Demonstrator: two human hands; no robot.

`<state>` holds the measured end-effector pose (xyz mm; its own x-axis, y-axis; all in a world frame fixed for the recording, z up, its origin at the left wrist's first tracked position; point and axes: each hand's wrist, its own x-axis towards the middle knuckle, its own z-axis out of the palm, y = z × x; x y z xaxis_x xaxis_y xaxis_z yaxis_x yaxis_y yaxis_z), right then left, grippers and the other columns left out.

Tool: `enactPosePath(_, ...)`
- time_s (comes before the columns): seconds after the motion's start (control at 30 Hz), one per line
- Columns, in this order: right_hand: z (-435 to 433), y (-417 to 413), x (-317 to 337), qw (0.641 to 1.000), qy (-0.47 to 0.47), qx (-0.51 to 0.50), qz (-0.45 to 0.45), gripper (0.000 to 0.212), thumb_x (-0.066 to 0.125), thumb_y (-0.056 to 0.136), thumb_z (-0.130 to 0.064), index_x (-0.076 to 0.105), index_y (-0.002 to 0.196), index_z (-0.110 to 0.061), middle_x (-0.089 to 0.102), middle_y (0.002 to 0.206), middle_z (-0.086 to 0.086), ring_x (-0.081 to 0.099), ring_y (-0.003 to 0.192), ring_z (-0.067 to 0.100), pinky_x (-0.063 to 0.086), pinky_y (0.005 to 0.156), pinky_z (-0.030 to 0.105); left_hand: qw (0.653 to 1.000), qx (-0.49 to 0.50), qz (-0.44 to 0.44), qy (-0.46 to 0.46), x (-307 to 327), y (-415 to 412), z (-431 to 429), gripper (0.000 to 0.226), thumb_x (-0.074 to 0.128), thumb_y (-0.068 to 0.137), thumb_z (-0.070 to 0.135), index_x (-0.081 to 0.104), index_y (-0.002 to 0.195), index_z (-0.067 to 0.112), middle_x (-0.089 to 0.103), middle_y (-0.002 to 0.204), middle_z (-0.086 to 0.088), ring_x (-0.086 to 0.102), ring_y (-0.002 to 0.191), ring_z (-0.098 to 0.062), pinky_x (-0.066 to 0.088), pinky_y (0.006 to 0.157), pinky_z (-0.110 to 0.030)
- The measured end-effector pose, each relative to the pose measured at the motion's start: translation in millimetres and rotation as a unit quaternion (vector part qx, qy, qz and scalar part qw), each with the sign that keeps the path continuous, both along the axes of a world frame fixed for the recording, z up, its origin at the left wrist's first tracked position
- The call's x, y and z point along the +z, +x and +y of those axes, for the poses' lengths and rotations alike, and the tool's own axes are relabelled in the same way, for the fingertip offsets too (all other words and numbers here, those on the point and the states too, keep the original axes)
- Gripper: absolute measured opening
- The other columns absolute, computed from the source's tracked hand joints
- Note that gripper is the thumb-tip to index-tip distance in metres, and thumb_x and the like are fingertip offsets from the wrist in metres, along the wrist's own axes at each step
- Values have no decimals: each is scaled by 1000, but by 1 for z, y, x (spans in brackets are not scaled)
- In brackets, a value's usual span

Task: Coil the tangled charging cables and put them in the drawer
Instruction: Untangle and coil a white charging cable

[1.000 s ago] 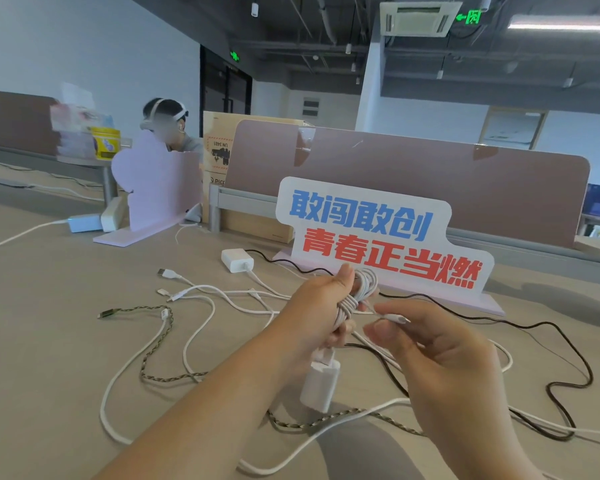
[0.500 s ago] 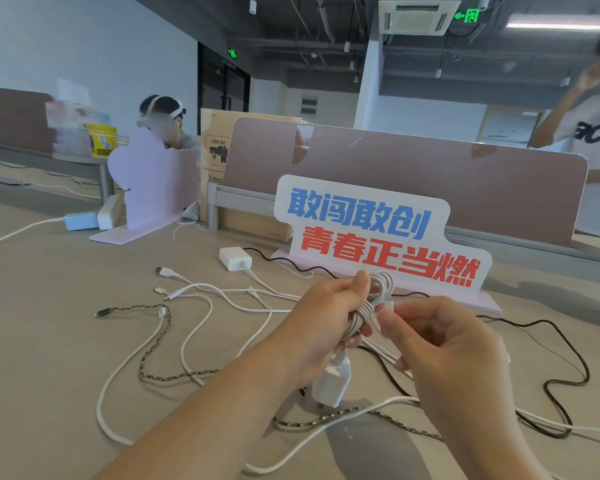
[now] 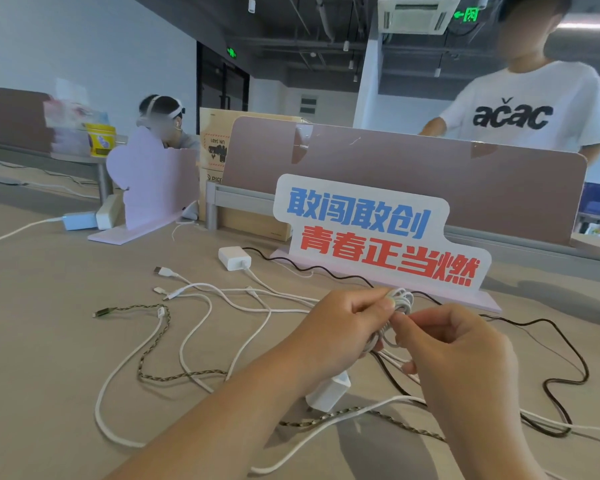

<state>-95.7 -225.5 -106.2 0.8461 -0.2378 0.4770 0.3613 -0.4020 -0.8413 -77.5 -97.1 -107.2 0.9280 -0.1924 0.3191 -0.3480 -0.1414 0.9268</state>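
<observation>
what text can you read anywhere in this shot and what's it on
"敢闯敢创" blue, on the desk sign
"青春正当燃" red, same sign
"acac" on the white T-shirt
"UN" plus blurred digits, upper cardboard box
"PIC" cut off, lower cardboard box
Too small or blurred: green exit signs, yellow tub label

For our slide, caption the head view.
Left hand grips a white cable coil, right hand pinches it, over a desk strewn with loose cables.
</observation>
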Motion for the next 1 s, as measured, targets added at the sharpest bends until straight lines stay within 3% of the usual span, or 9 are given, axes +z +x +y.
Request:
enactPosePath(0.07,0,0,-2,1000,-7,-7,-27,16,76,73,-26,63,63,-28,66,58,-15,63,55,11,53,62,32,1000,5,-1,3,-2,2,-1,26,47,100,28,70,104,41,55,61,10,54,65,-11,40,56,-20)
enactPosePath(0.13,1,0,-5,997,-39,-5,-61,15,75,74,-24,65,65,-29,66,61,-19,62,58,5,49,59,19,1000,9,8,2,-3,3,-1,28,47,100,27,65,121,32,59,58,19,56,62,-4,40,54,-15)
enactPosePath(0.27,2,2,-11,983,-123,-17,-137,19,73,74,-12,67,64,-27,64,56,-12,59,70,6,43,63,15,1000,15,6,11,-5,2,-2,32,46,101,24,63,127,26,62,62,21,57,56,-1,39,50,-10)
enactPosePath(0.37,3,5,-13,978,-150,21,-145,27,70,76,-6,64,70,-32,65,63,-13,59,71,6,44,66,15,999,31,13,2,-5,3,-2,31,45,101,25,64,125,26,61,65,19,57,57,-2,41,50,-10)
enactPosePath(0.47,2,9,-17,969,-182,20,-164,20,70,75,2,72,79,-18,66,66,-7,59,59,9,46,62,15,999,40,21,-5,-5,5,0,30,45,101,25,66,122,28,61,62,18,57,55,-2,41,50,-13)
enactPosePath(0.6,2,12,-18,959,-228,-10,-168,22,70,73,7,73,78,-14,65,66,-2,51,54,8,38,50,11,999,44,7,6,-9,7,0,29,45,101,24,67,120,28,59,64,9,55,54,-4,39,51,-12)
enactPosePath(0.73,3,12,-16,953,-268,-23,-140,20,67,75,4,71,74,-16,59,62,0,40,49,6,27,53,9,998,49,-1,28,-12,8,-1,30,46,101,26,66,122,27,59,59,15,54,55,-5,38,51,-11)
enactPosePath(0.9,2,11,-17,960,-257,-33,-110,21,63,79,-1,67,67,-18,49,58,-8,39,51,-1,27,50,9,999,33,-6,35,-13,8,-3,29,47,100,27,69,85,16,56,67,-8,52,56,-10,36,54,-25)
enactPosePath(1.0,0,9,-14,976,-193,-22,-98,16,65,81,-7,62,73,-21,55,57,-15,47,55,-4,36,63,2,1000,8,0,14,-10,6,-5,32,48,100,27,69,77,27,55,70,-9,54,57,-9,37,53,-25)
